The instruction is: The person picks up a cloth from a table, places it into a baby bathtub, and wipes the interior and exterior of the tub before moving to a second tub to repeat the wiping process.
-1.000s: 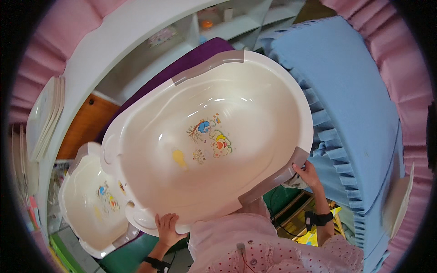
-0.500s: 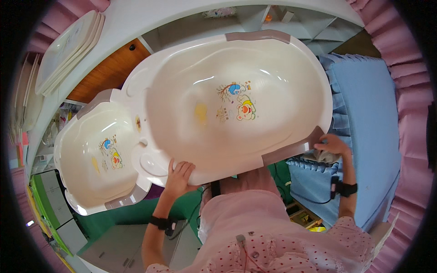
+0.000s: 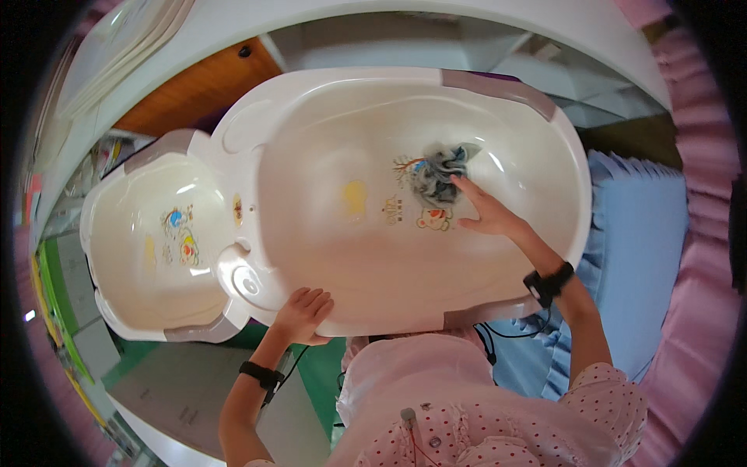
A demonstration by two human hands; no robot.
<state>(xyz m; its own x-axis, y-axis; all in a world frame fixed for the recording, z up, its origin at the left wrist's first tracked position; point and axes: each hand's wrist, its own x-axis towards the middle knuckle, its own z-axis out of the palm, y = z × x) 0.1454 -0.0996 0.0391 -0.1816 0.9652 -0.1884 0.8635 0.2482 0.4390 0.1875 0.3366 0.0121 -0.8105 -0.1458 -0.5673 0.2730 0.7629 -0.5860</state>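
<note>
A large cream baby bathtub (image 3: pixel 327 265) with cartoon prints on its floor spreads out before me. My left hand (image 3: pixel 303 315) grips its near rim, fingers curled over the edge. Over the basin my right hand (image 3: pixel 494 212) is open, its fingers apart and pointing left. A crumpled grey cloth (image 3: pixel 440 175), somewhat blurred, is just beyond those fingertips, above or on the bear print. Whether a fingertip touches it, I cannot tell.
Left of the large tub stands a smaller matching tub (image 3: pixel 187 300). Open white shelving (image 3: pixel 373 47) runs behind, with a stack of pale trays (image 3: pixel 124 54) at the far left. Blue ruffled fabric (image 3: pixel 638 249) covers something on the right. A grey-topped cabinet (image 3: pixel 179 389) stands lower left.
My right hand has moved from the tub's right near rim over the basin, and the grey cloth has gone from beside that rim into the tub. My left hand stays on the rim.
</note>
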